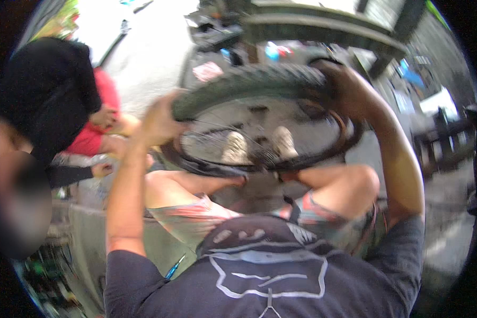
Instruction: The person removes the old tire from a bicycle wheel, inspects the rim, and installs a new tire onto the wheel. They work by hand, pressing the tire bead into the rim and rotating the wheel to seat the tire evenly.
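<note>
A bicycle wheel is held up over my lower legs, with its thick, knobby black tyre arching across the far side. My left hand is closed around the tyre at the wheel's left. On the far right, my right hand grips the tyre too, somewhat blurred by motion. Thin spokes run to a hub with a sprocket cluster at the near side. Part of the rim looks brownish at the right. Whether the tyre is fully seated on the rim, I cannot tell.
Close on my left sits another person in black and red, hands near my left forearm. A wooden bench stands beyond the wheel, with clutter beneath. A blue-handled screwdriver lies beside me at lower left. My shoes show through the wheel.
</note>
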### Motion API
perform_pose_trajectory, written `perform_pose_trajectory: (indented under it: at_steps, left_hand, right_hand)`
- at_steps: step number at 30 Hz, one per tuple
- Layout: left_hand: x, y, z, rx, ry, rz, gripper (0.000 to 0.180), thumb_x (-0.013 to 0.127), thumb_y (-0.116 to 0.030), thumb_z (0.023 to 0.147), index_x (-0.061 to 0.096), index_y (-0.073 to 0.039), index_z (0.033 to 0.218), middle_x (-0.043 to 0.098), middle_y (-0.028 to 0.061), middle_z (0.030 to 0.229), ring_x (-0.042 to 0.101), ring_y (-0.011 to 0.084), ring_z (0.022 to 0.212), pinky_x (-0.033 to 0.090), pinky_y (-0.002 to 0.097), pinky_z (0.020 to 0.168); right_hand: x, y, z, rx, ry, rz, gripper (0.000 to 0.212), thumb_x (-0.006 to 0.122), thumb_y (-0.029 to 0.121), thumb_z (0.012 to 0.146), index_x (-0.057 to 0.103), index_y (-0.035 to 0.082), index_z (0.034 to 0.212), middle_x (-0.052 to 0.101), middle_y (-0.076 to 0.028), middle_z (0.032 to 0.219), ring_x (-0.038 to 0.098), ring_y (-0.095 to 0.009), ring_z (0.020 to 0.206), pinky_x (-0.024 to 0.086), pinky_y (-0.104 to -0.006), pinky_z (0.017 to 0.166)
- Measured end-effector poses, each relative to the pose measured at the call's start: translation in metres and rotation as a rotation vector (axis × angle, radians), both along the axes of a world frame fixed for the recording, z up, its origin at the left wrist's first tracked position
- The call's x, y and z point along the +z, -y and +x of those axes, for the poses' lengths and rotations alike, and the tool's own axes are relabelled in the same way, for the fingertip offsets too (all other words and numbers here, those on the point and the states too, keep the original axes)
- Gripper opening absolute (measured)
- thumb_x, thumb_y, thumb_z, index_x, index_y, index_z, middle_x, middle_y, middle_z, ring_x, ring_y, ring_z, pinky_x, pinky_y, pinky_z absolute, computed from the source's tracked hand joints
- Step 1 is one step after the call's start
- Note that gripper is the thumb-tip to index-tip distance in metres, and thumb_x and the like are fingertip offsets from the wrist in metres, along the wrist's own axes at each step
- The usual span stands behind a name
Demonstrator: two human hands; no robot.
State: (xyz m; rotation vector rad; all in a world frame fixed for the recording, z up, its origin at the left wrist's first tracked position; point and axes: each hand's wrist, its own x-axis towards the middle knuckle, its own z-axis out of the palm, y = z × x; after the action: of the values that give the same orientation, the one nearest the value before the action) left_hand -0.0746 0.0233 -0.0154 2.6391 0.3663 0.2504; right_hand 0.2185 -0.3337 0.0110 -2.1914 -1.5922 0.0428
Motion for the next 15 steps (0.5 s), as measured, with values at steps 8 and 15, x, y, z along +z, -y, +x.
perform_pose_trajectory:
  at_steps: [8,15]
  left_hand:
    - [-0.011,0.021,0.042,-0.301,0.158,-0.089,0.048,0.089,-0.021,0.071,0.074,-0.011,0.115,0.078,0.0168,0.104,0.075,0.0359,0.103,0.058,0.0477,0.091]
    - [-0.021,0.003,0.008,-0.228,0.137,-0.068,0.045,0.089,-0.018,0.069,0.071,-0.009,0.110,0.077,0.0168,0.102,0.075,0.0371,0.101,0.058,0.0468,0.090]
  right_hand:
    - [0.037,0.009,-0.041,0.061,0.300,0.169,0.076,0.084,0.027,0.085,0.056,0.003,0.152,0.064,-0.027,0.144,0.059,-0.045,0.137,0.047,-0.0505,0.116]
    - [0.054,-0.025,-0.078,0.101,0.150,-0.036,0.083,0.074,0.013,0.073,0.055,0.007,0.154,0.064,-0.026,0.142,0.057,-0.048,0.135,0.045,-0.0559,0.115]
